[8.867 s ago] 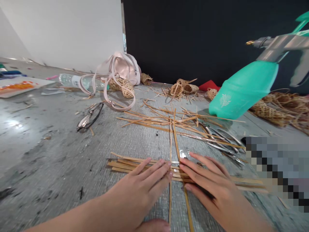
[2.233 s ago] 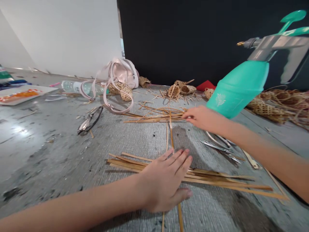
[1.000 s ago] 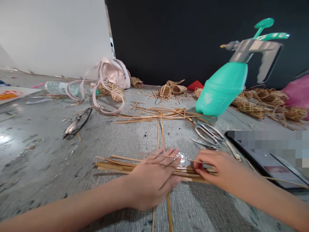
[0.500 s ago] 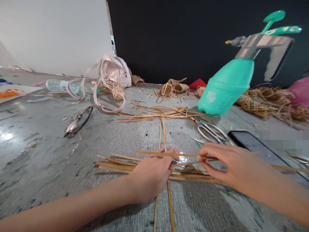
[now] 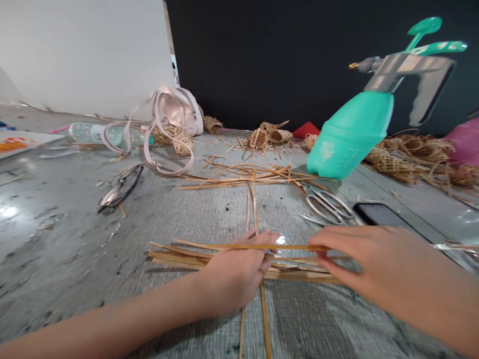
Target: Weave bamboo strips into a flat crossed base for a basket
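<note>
My right hand (image 5: pixel 355 259) pinches a long thin bamboo strip (image 5: pixel 288 247) between thumb and fingertips. It holds this strip level, slightly above the others, and the strip's left end passes over my left hand. With fingers stretched forward, my left hand (image 5: pixel 235 274) lies on a bundle of bamboo strips (image 5: pixel 179 259) running left to right on the table. Two strips (image 5: pixel 265 319) run lengthwise beneath the bundle, crossing it. What the left fingertips touch is partly hidden. Another loose pile of bamboo strips (image 5: pixel 232 180) lies farther back.
White-handled scissors (image 5: pixel 325 204) and a phone (image 5: pixel 385 215) lie to the right. A green spray bottle (image 5: pixel 348 134) stands behind them. Woven bamboo pieces (image 5: pixel 269 135) are at the back. Glasses (image 5: pixel 121 189), a pink bag (image 5: pixel 179 112) and a plastic bottle (image 5: pixel 84 133) lie left.
My right hand has moved slightly right and down toward me with the pinched strip, whose line has dropped closer to the bundle. My left hand has stayed in place.
</note>
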A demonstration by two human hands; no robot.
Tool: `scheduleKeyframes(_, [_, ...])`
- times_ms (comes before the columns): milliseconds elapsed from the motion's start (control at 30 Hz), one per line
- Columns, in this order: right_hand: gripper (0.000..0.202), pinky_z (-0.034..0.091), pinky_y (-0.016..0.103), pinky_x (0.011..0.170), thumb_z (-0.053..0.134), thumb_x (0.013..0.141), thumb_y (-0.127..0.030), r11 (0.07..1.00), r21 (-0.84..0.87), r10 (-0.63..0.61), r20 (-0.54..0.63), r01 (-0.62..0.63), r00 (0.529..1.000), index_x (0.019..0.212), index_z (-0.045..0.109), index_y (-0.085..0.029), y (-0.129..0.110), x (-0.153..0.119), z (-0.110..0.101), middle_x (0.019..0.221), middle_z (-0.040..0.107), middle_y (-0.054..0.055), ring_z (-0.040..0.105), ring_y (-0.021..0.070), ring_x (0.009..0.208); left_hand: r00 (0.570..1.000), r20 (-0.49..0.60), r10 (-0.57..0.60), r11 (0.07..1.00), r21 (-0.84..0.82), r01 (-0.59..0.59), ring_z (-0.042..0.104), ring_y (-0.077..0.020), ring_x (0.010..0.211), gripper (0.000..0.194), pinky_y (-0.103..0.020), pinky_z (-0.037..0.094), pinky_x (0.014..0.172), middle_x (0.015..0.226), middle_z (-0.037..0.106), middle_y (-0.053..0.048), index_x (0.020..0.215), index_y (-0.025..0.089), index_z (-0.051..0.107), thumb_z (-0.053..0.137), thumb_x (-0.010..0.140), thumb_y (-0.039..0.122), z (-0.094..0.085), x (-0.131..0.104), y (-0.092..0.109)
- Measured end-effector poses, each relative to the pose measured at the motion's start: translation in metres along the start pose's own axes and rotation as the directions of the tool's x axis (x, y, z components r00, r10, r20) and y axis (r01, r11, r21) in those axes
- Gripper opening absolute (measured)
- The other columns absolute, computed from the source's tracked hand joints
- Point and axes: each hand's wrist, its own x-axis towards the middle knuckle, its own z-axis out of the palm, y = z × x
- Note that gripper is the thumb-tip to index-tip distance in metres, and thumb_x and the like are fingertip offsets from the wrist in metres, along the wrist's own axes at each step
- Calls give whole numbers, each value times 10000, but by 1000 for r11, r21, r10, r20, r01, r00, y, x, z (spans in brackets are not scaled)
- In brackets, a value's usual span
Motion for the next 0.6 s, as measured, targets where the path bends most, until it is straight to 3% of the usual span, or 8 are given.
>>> scheduleKeyframes(100, [174,326,261,450,465,800,-208,991,83,86,243,-109,966,733,619,-252,11,-2,14,574,581,-16,542,138,492,1000,3,0,1000,8,0,263,-189,1316,438,-380,216,1085,1424,323,-118,1338,79,326,292,904,127,-1,1,1])
scheduleKeyframes(200, [149,373,272,526,475,801,-204,976,147,99,357,-160,929,791,618,-244,18,0,26,700,608,4,579,149,604,1000,7,-10,1000,12,10,255,-194,1319,459,-381,213,1086,1420,323,-131,1344,46,311,289,892,118,-2,1,2])
scheduleKeyframes(300, [122,393,290,576,462,818,-224,972,171,80,401,-160,912,783,579,-229,18,0,33,788,598,10,591,159,679,1000,13,-18,1000,-1,18,270,-187,1313,451,-363,216,1089,1412,344,-118,1332,55,341,296,888,120,-5,1,4])
scheduleKeyframes(400, [112,351,287,512,435,824,-222,986,106,76,415,-131,907,747,514,-203,14,-2,35,746,574,18,569,163,608,1000,12,-28,999,-18,28,284,-187,1308,440,-352,214,1093,1404,365,-103,1324,73,361,306,892,138,-6,0,5])
scheduleKeyframes(500, [64,299,283,474,455,797,-208,992,58,83,404,-116,911,747,493,-201,10,0,31,716,573,18,544,170,555,997,14,-78,997,-22,78,246,-206,1323,451,-377,217,1089,1416,346,-93,1345,99,338,304,899,157,-6,-1,5])
scheduleKeyframes(600, [75,328,273,508,462,797,-205,988,73,94,393,-133,915,742,510,-221,14,6,20,695,584,-8,551,158,589,996,27,-81,996,-38,82,230,-210,1329,456,-398,208,1084,1432,318,-76,1359,134,316,307,904,167,-7,-2,5])
